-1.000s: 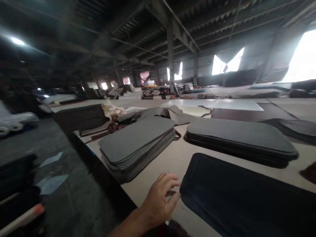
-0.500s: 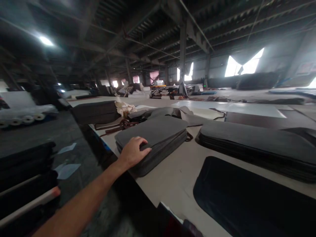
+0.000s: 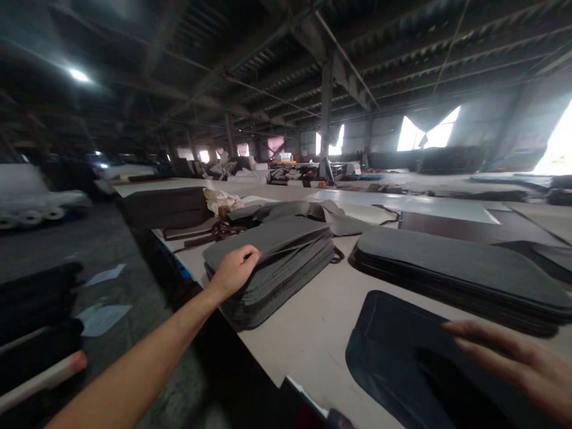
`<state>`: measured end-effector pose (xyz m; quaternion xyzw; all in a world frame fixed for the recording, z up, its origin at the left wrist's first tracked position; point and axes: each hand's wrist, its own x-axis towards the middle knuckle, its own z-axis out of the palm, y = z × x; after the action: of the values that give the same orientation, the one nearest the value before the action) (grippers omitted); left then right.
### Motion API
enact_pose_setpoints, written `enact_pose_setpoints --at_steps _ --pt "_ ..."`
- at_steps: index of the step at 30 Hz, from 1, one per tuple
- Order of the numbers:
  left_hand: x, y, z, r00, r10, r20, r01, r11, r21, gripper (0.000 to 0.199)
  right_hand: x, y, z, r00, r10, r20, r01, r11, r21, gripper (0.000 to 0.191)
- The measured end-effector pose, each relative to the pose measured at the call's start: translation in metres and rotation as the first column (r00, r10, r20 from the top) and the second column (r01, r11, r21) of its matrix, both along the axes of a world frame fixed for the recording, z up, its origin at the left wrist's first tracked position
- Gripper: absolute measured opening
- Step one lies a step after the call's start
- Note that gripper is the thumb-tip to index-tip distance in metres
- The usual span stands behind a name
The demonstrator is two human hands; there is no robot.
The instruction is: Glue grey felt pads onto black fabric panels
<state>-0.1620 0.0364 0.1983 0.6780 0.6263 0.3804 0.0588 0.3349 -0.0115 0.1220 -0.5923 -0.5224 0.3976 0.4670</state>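
My left hand [image 3: 236, 269] pinches the near edge of the top sheet on a stack of grey rounded sheets [image 3: 286, 280], with that edge a little raised from the layers below. To the right lies a second stack of grey sheets [image 3: 460, 256] with dark lower layers. In front of it, a dark rounded panel [image 3: 393, 351] rests flat on the table [image 3: 308, 333]. My right hand [image 3: 513, 363] is over this panel at the lower right, its fingers stretched out and slightly blurred, holding nothing.
A dark block of folded material [image 3: 165, 208] and brown strips [image 3: 214, 233] lie beyond the left stack. Loose grey pieces [image 3: 290, 210] are heaped behind it. The table's edge drops to the floor at left, where dark rolls [image 3: 38, 298] and papers [image 3: 105, 319] lie.
My left hand has closed on the top sheet's edge, and the layers show more spread. My right hand has entered from the right. The view has shifted slightly.
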Motion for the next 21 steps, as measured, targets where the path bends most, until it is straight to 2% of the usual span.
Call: enact_pose_setpoints --at_steps 3,6,9,11,13,15,16,18,21 --pt "-0.002 0.003 -0.001 0.998 -0.011 0.064 0.015 0.998 -0.056 0.03 -0.037 0.008 0.013 0.966 0.115 0.232 -0.099 0.992 -0.078 0.049" --pt "-0.007 0.007 -0.001 0.991 0.0 0.135 0.016 0.993 -0.115 0.032 -0.067 0.013 0.023 0.927 0.241 0.287 -0.229 0.971 -0.073 0.051" --pt "-0.01 0.007 0.003 0.984 0.045 0.175 -0.041 0.999 -0.029 0.033 -0.085 0.021 0.023 0.893 0.361 0.268 -0.364 0.931 -0.041 0.045" --pt "-0.008 0.0 0.006 0.982 0.076 0.17 -0.095 0.99 0.103 0.032 -0.096 0.028 0.021 0.876 0.425 0.226 -0.431 0.902 -0.028 0.042" --pt "-0.005 -0.012 0.006 0.987 0.095 0.133 -0.127 0.958 0.259 0.03 -0.11 0.035 0.02 0.896 0.434 0.094 -0.435 0.9 -0.013 0.044" --pt "-0.002 -0.028 0.001 0.991 0.108 0.075 -0.129 0.912 0.389 0.028 -0.125 0.044 0.018 0.908 0.388 -0.157 -0.393 0.92 -0.002 0.05" --pt "-0.002 -0.036 -0.004 0.992 0.114 0.045 -0.123 0.895 0.43 0.026 -0.133 0.049 0.018 0.888 0.346 -0.304 -0.366 0.931 -0.009 0.053" --pt "-0.003 -0.05 -0.017 0.995 0.102 -0.022 -0.079 0.878 0.471 0.023 -0.145 0.06 0.017 0.792 0.273 -0.547 -0.357 0.933 -0.05 0.056" --pt "-0.009 -0.064 -0.038 0.988 0.034 -0.149 0.046 0.863 0.503 0.02 -0.151 0.077 0.018 0.661 0.205 -0.722 -0.36 0.931 -0.065 0.045"
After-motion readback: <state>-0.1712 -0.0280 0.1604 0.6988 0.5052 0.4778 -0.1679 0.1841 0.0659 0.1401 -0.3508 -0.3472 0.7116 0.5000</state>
